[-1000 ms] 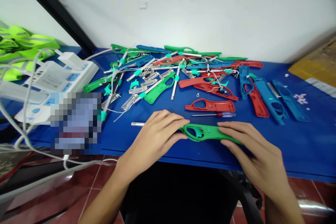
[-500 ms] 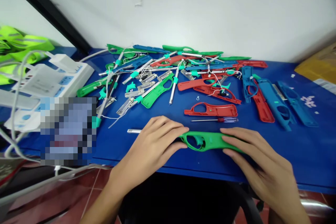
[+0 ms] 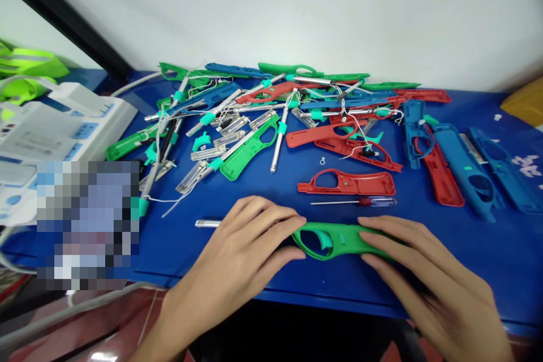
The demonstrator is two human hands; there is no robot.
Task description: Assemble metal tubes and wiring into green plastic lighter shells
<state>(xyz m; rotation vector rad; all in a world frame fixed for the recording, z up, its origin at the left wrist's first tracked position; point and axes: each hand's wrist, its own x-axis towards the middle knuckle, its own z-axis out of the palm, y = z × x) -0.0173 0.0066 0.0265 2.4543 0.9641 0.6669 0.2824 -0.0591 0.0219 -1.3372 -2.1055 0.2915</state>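
A green plastic lighter body (image 3: 335,240) with a metal nozzle tube (image 3: 207,223) lies near the front edge of the blue table (image 3: 487,254). My left hand (image 3: 241,243) covers its front part, fingers curled and pressed on it. My right hand (image 3: 419,271) grips its rear handle end between thumb and fingers. A small screwdriver (image 3: 360,202) with a clear handle lies just behind the lighter, and a red half-shell (image 3: 348,184) beyond that.
A pile of red, green and blue lighter shells, metal tubes and wires (image 3: 275,119) fills the table's back. Blue shells (image 3: 466,164) lie at right. White power strips (image 3: 55,130) and cables sit at left beside a blurred patch (image 3: 87,223).
The view has tilted down and shifted slightly; both hands stay on the green lighter body in much the same grip.
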